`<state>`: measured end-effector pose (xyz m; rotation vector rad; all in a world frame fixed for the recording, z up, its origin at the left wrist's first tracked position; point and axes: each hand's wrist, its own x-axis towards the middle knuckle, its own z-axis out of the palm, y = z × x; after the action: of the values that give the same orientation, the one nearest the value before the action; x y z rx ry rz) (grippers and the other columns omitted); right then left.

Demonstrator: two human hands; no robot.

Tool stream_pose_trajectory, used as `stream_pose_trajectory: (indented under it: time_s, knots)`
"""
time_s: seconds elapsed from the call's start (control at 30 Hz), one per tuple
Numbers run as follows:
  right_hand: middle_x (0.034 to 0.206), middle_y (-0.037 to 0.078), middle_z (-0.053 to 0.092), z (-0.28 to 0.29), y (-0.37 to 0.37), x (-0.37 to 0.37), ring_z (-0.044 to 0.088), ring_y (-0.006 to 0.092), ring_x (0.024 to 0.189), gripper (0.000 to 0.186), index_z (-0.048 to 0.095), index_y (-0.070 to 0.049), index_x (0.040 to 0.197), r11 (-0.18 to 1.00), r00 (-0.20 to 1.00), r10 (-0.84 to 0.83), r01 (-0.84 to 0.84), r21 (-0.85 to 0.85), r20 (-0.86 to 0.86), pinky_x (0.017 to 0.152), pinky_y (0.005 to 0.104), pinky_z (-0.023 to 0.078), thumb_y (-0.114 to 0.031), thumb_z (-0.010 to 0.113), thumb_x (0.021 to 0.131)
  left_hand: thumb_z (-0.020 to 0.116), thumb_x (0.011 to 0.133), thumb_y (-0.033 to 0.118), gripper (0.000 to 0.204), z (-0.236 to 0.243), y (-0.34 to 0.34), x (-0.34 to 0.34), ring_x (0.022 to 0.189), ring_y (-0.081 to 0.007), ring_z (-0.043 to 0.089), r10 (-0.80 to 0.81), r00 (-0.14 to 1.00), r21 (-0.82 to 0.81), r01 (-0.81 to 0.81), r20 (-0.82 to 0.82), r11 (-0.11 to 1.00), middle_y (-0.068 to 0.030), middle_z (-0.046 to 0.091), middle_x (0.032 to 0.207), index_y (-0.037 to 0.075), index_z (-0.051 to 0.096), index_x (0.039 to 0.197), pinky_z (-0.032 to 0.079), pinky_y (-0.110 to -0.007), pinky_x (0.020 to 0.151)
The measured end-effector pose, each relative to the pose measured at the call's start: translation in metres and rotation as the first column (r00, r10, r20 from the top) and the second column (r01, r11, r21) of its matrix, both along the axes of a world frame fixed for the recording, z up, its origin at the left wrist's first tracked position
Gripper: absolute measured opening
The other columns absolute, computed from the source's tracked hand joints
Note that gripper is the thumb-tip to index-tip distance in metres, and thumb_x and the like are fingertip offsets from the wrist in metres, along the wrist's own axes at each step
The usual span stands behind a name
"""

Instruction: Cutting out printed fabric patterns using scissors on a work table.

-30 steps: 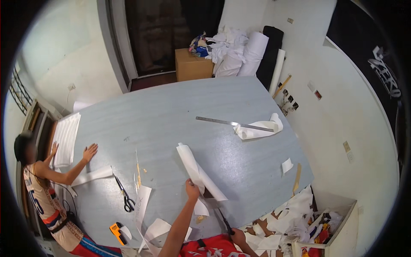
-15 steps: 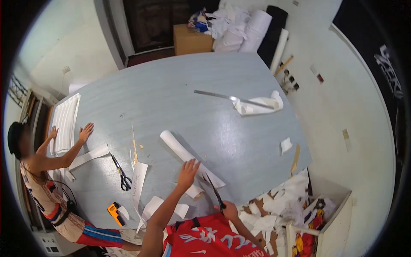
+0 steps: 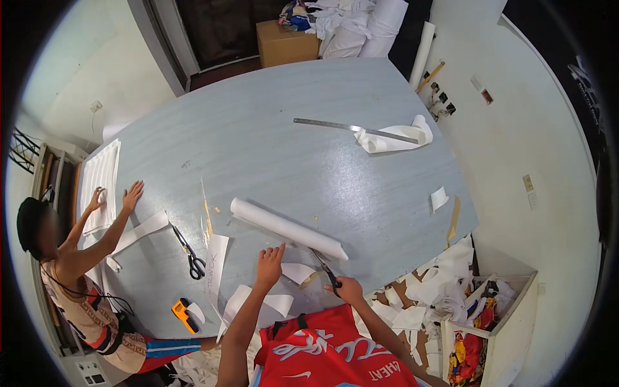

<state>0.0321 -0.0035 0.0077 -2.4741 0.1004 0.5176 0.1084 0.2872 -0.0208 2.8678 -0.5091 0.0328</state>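
A white paper roll [image 3: 290,228] lies slantwise on the blue-grey table [image 3: 258,148], its right end nearer me. My left hand [image 3: 270,266] is raised just short of the roll's near side, fingers apart and seemingly holding nothing. In my right hand [image 3: 350,290] are black-handled scissors [image 3: 327,267]. Their blades point up and left, to the near edge of the roll close to its right end. Whether any paper sits between the blades is too small to tell. A curled white paper piece [image 3: 298,273] lies between my hands.
At the left, another person [image 3: 90,264] has hands on white sheets [image 3: 102,184]. Nearby are black scissors [image 3: 190,255], an orange-black tool [image 3: 185,315] and a paper strip [image 3: 217,267]. A metal ruler [image 3: 335,124] rests across crumpled white material [image 3: 393,138]. Scraps [image 3: 419,300] and a bin [image 3: 509,329] stand right.
The roll has swung to lie more crosswise. My left hand has come off it toward me. The scissors have shifted a little, still in my right hand. The other person's left hand has lifted slightly.
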Motion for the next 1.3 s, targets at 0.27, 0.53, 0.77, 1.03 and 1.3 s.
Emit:
stream_pose_trajectory:
  time_s: [0.27,0.53,0.77,1.03,1.3]
  knots:
    - [0.065,0.016,0.06,0.018,0.009,0.033,0.061,0.0379,0.067,0.066,0.06,-0.006,0.069,0.999,0.997,0.042,-0.041,0.016,-0.069,0.059,0.0459,0.046,-0.071,0.067,0.069,0.057,0.08,0.007,0.047,0.007,0.012,0.067,0.117,-0.0295,0.048,0.179,0.973,-0.088,-0.167,0.145,0.982,-0.0132,0.054,0.121,0.006,0.052,0.127,0.035,-0.046,0.103]
    - [0.066,0.015,0.06,0.035,0.008,0.053,0.062,0.0363,0.068,0.067,0.061,-0.006,0.069,0.997,0.993,0.072,-0.069,0.037,-0.094,0.059,0.0446,0.046,-0.072,0.067,0.069,0.066,0.08,0.016,0.053,0.023,0.028,0.136,0.124,-0.0302,0.045,0.077,0.985,-0.116,-0.06,0.154,0.991,-0.0135,0.052,0.126,0.006,0.048,0.129,0.031,-0.047,0.108]
    - [0.062,0.012,0.057,0.031,0.003,0.072,0.059,0.0311,0.061,0.065,0.059,-0.005,0.067,0.994,0.991,0.085,-0.078,0.071,-0.102,0.057,0.041,0.043,-0.069,0.07,0.07,0.063,0.083,0.018,0.041,0.004,0.025,0.117,0.111,-0.0276,0.051,0.038,0.994,-0.048,-0.033,0.104,0.998,-0.0098,0.058,0.106,0.005,0.055,0.12,0.037,-0.045,0.098]
    - [0.06,0.012,0.057,0.02,0.003,0.093,0.057,0.0281,0.059,0.062,0.059,-0.003,0.067,0.992,0.979,0.122,-0.114,0.057,-0.164,0.057,0.0386,0.044,-0.063,0.076,0.068,0.059,0.08,0.016,0.028,-0.004,0.033,0.132,0.106,-0.0293,0.053,-0.06,0.998,-0.023,0.061,0.015,0.998,-0.0107,0.057,0.103,0.003,0.062,0.105,0.039,-0.044,0.095]
    - [0.058,0.014,0.055,0.017,-0.002,0.122,0.056,0.0292,0.057,0.066,0.055,-0.001,0.063,0.987,0.984,-0.158,0.16,0.017,-0.077,0.056,0.0408,0.042,-0.064,0.074,0.07,0.07,0.062,0.008,0.076,-0.006,0.059,0.169,0.115,-0.0361,0.048,-0.042,0.999,0.004,0.042,-0.007,0.999,-0.0162,0.049,0.119,0.009,0.047,0.135,0.036,-0.047,0.103]
